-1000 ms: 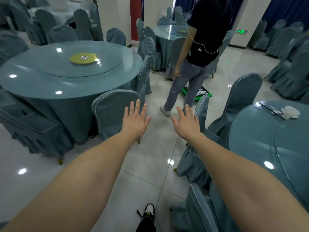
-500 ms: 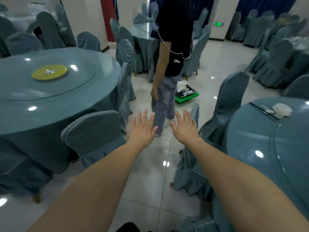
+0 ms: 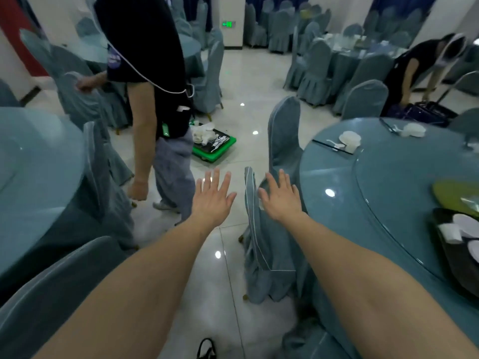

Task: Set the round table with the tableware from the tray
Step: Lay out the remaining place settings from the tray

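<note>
So far two places look laid on the round counter (image 3: 368, 182): one setting (image 3: 347, 141) and a second setting (image 3: 412, 129) farther round its rim, each a white dish with utensils. Most of the rim is bare, so much seems left. Both the left hand (image 3: 212, 199) and right hand (image 3: 281, 199) are stretched out flat, each grip wide and carrying nothing. A green tray (image 3: 215, 146) of tableware sits on the floor ahead, beside a standing person (image 3: 150, 73); a dark tray (image 3: 456, 250) rests on the counter.
</note>
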Motion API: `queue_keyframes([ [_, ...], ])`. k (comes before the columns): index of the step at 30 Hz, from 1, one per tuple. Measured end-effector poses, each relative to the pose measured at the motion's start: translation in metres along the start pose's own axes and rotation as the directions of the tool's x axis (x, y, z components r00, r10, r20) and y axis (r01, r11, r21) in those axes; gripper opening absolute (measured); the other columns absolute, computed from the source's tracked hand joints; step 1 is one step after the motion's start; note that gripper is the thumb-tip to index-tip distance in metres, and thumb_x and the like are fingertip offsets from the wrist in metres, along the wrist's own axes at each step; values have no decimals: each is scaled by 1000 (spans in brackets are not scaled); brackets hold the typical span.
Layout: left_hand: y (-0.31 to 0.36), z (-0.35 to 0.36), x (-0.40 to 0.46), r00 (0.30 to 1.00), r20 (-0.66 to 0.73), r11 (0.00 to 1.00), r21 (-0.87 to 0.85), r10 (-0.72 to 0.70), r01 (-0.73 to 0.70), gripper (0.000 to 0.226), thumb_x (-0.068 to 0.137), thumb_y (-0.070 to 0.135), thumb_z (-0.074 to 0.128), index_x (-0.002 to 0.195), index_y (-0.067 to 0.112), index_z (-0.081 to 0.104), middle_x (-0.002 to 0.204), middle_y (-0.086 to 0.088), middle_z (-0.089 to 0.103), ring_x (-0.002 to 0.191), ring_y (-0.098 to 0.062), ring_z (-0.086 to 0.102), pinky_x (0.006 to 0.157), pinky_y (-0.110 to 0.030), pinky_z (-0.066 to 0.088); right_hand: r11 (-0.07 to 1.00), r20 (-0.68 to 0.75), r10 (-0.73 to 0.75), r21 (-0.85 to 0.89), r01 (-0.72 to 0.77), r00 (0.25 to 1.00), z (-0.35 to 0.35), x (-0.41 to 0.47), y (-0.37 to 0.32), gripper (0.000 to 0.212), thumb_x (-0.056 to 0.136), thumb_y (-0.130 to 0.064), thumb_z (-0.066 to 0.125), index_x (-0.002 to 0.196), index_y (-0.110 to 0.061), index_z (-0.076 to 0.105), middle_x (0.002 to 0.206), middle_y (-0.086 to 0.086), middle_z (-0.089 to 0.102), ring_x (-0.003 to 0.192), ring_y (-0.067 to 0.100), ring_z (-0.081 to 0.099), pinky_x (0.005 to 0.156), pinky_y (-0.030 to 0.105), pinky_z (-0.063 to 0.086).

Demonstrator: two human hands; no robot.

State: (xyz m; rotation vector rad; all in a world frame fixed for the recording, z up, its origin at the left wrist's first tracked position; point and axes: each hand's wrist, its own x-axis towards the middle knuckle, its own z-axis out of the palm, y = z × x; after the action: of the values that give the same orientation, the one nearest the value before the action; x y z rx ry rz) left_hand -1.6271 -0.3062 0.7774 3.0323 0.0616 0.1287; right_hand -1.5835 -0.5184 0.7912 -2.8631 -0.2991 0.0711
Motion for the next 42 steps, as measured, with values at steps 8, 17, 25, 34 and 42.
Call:
queue_keyframes([
  [8, 29, -6, 78, 973, -10, 972, -33, 231, -231, 63, 102, 56, 9, 157, 29, -6, 166, -5, -8, 153, -28, -4, 123, -51, 5, 961, -68, 276, 20, -275, 959, -16, 8, 59, 64, 105, -55, 23, 161, -29, 12, 170, 13, -4, 157, 29, -4, 125, 54, 12],
  [17, 123, 12, 140, 891, 18, 891, -22, 454, -454, 63, 102, 55, 10, 157, 28, -3, 166, -7, -5, 153, -31, -1, 122, -52, 9, 845, -124, 534, 81, -528, 836, -28, -21, 150, 62, 106, -52, 25, 162, -30, 10, 170, 10, -7, 157, 27, -5, 126, 50, 8],
  [25, 235, 53, 163, 813, 80, 817, -36, 577, -576, 64, 102, 55, 15, 158, 27, 0, 166, -9, -2, 152, -32, 2, 122, -51, 11, 723, -89, 689, 148, -675, 719, -11, -61, 250, 62, 106, -52, 26, 162, -32, 9, 171, 8, -9, 157, 27, -5, 126, 49, 9],
  [34, 368, 83, 175, 732, 136, 745, -97, 667, -660, 63, 102, 53, 15, 158, 28, -2, 166, -6, -6, 153, -30, -1, 123, -50, 6, 576, -73, 815, 223, -787, 575, -22, -97, 365, 63, 105, -53, 28, 162, -31, 13, 171, 9, -8, 157, 27, -2, 125, 48, 12],
  [42, 448, 109, 173, 630, 192, 654, -109, 752, -748, 64, 102, 54, 15, 158, 27, 2, 166, -7, -3, 153, -30, 0, 123, -50, 8, 452, -67, 888, 309, -837, 455, -24, -136, 421, 64, 106, -51, 30, 162, -26, 14, 170, 12, -8, 157, 32, 0, 124, 50, 15],
])
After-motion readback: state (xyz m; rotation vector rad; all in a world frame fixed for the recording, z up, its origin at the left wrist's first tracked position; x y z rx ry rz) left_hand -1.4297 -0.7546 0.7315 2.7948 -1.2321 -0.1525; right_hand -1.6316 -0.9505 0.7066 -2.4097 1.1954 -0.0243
